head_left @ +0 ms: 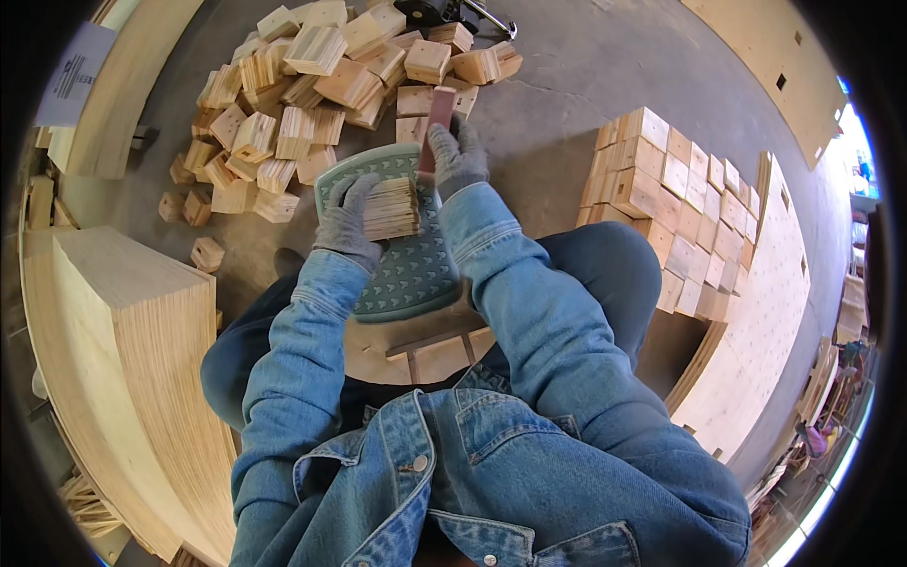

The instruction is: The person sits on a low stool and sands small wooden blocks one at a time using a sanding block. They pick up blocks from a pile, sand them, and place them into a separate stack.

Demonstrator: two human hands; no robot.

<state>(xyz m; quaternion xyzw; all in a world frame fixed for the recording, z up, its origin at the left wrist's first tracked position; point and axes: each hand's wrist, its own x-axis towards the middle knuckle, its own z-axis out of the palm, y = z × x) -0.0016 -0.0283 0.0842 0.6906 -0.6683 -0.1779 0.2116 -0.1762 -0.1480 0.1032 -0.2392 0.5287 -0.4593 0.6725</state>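
Note:
My left hand (348, 225), in a grey glove, is closed on a wooden block (393, 210) whose side shows many thin layers. That block sits over a green plastic stool top (406, 276) with a raised pattern, in front of me between my knees. My right hand (457, 159), gloved the same way, grips a reddish-brown flat bar (439, 115) that looks like a sanding block. The bar is held upright in the picture, just right of the wooden block and apart from it. My palms are hidden, and so is the block's left end.
A loose heap of wooden blocks (326, 80) lies on the concrete floor ahead. Stacked blocks (675, 194) stand on a board (756, 359) to my right. On my left rises a tall stack of sheets (156, 350). Black equipment (430, 11) is at the far edge.

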